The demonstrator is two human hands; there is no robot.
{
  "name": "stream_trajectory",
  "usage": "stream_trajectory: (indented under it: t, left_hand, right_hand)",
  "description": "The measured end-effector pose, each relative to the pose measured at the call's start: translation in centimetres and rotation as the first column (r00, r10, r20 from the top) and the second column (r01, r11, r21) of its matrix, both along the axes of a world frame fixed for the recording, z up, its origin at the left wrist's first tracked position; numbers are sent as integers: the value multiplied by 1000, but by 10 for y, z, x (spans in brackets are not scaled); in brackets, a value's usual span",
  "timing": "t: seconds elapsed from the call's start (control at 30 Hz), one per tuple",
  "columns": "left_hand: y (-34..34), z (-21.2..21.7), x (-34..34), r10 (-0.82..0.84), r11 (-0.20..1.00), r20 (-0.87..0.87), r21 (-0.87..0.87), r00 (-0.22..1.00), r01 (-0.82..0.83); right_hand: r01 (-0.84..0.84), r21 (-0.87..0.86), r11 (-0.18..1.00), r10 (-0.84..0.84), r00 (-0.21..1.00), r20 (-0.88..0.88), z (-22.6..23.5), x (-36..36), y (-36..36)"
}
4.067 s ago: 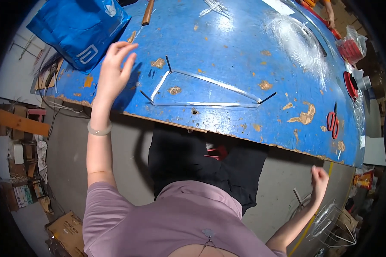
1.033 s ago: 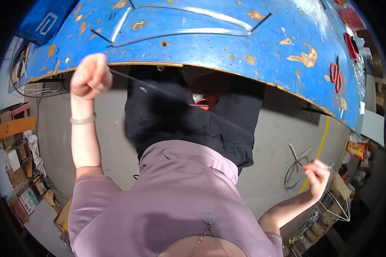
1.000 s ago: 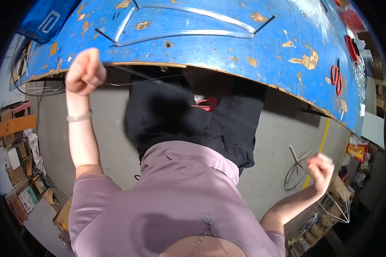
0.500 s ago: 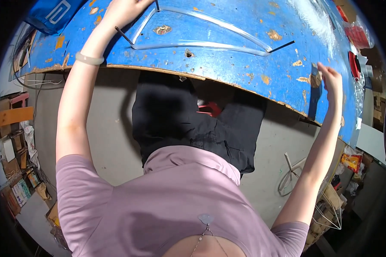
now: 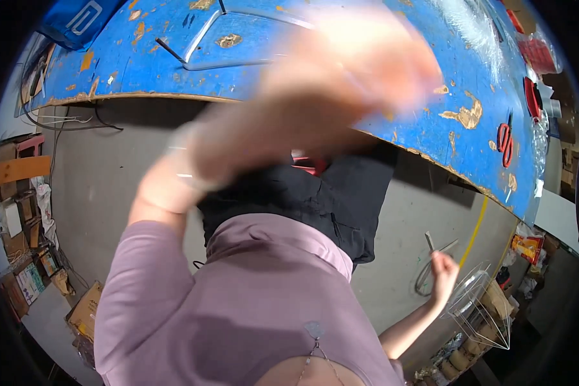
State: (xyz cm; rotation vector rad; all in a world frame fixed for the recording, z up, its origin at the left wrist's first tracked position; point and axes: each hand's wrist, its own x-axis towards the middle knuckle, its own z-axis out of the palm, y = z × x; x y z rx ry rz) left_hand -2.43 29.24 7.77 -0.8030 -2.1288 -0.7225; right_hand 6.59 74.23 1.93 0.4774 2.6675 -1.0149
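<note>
My left hand (image 5: pixel 379 61), smeared by motion, sweeps over the middle of the blue table; its fingers cannot be made out. It covers part of a long four-sided loop of clear tubing (image 5: pixel 202 40) lying on the tabletop. Short black rods (image 5: pixel 169 49) stick out at the loop's left corners, and its right end is hidden. My right hand (image 5: pixel 444 276) is off the table at lower right, fingers curled closed; anything inside them is too small to tell. A wire frame (image 5: pixel 477 309) shows just beyond that hand.
Red-handled scissors (image 5: pixel 505 145) lie near the table's right edge. A bundle of shiny white strands (image 5: pixel 469 32) is at the far right. A blue bag (image 5: pixel 77 26) sits at the far left. Boxes and clutter (image 5: pixel 32 238) line the floor at the left.
My left hand has swung right from the tubing's left end, across the table. My right hand has drawn back off the table toward me. The tubing has shifted slightly left in view.
</note>
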Motion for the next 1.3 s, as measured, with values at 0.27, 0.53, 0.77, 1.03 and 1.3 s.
stream_trajectory:
  t: [0.27, 0.53, 0.77, 1.03, 1.3]
  left_hand:
    - [291, -66, 122, -740, 636, 498, 300, 452, 711]
    - [66, -45, 56, -693, 340, 392, 918, -605, 204]
    - [-116, -66, 79, -846, 496, 512, 858, -146, 134]
    - [-195, -45, 71, -675, 679, 670, 728, 310, -95]
    - [-213, -36, 8, -778, 173, 213, 977, 591, -124]
  right_hand:
    - [85, -221, 972, -87, 996, -1, 40, 120, -6]
    - [-257, -168, 952, 263, 964, 18, 78, 97, 19]
    - [-649, -14, 761, 648, 760, -50, 84, -32, -41]
    - [-736, -103, 669, 731, 677, -85, 86, -132, -113]
    - [-723, -210, 658, 661, 689, -298, 97, -214, -165]
